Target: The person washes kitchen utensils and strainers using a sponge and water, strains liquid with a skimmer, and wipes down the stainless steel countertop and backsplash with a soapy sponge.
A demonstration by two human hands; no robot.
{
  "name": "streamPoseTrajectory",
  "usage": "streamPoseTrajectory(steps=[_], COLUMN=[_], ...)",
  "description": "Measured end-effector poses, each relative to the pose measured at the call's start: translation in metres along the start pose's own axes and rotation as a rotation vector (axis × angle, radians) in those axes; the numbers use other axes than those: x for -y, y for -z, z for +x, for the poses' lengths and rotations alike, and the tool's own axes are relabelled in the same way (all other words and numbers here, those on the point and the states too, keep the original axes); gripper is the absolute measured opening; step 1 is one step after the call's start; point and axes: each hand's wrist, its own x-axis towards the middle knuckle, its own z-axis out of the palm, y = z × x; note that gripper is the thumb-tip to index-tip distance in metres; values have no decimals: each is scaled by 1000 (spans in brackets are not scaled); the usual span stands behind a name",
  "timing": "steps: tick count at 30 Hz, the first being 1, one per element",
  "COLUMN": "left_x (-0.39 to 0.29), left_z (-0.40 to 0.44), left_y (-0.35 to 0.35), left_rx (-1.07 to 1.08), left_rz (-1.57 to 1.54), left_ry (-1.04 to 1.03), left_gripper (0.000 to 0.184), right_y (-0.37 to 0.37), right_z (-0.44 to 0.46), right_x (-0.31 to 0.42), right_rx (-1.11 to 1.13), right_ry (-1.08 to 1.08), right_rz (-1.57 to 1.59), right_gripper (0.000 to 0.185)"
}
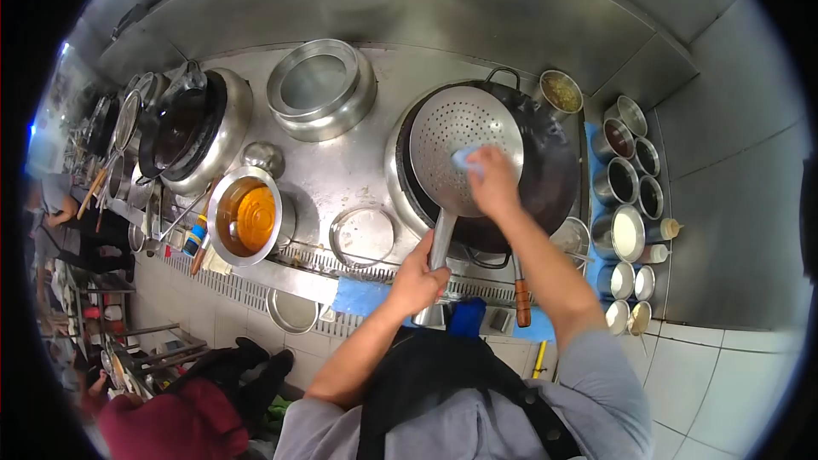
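Observation:
My left hand (417,277) is wrapped round the metal handle of a large perforated strainer (447,132). The strainer's round bowl lies over a big dark wok (550,175) on the stove. Against the inside of the bowl, right of its centre, my right hand (492,177) presses a small light-blue cloth or sponge (465,159), partly hidden by the fingers and blurred. A wooden-handled tool (522,294) rests at the wok's front edge, below my right forearm.
Left of the wok stand a steel pot (362,89), a bowl of orange liquid (223,226) and a shallow round pan (362,237). Seasoning containers (628,234) line the right side. Another wok (179,132) is at the far left. A person in red (183,422) is at the lower left.

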Motion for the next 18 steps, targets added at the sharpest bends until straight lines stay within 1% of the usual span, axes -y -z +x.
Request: streamPoseTrajectory(steps=[1,3,4,6,9,10,11,13,14,15,16,17,18], left_x=[3,12,11,8,1,-5,-10,-12,-16,-21,-25,-19,-3], left_z=[5,12,14,20,24,29,36,35,39,40,40,50,66], left_y=[-3,-10,-11,-7,-8,-8,-9,-15,-16,-18,-23,-23,-21], left_rx=[-10,-18,-28,-128,-238,-272,-309,-346,-351,-355,-367,-370,-366], left_rz=[-5,2,103,406,705,781,853,946,974,1007,1019,883,742], left_ry=[-4,3,37,-130,-272,-307,-342,-357,-362,-370,-425,-501,-567], left_gripper=[83,83,85,85,85,85,85,85,85,85,80,78,75], right_y=[-12,-19,-16,-7,3,9,2,-1,1,6,0,-4,21], right_z=[-12,-8,2,18,12,7,-3,-14,-6,4,5,6,9], right_x=[20,59,69,77,46,49,50,70,69,74,65,54,71], right_rx=[38,45,26,-2,-87,91,122,-63,-61,-240,-292,-344,-369], right_ry=[-55,-72,-82,-104,-168,-382,-445,-337,-448,-461,-478,-491,-573], right_rz=[134,370,395,445,105,284,465,461,610,699,784,868,1061], right_gripper=[23,24,28,37,52,62,66,78,75,58,49,39,26])
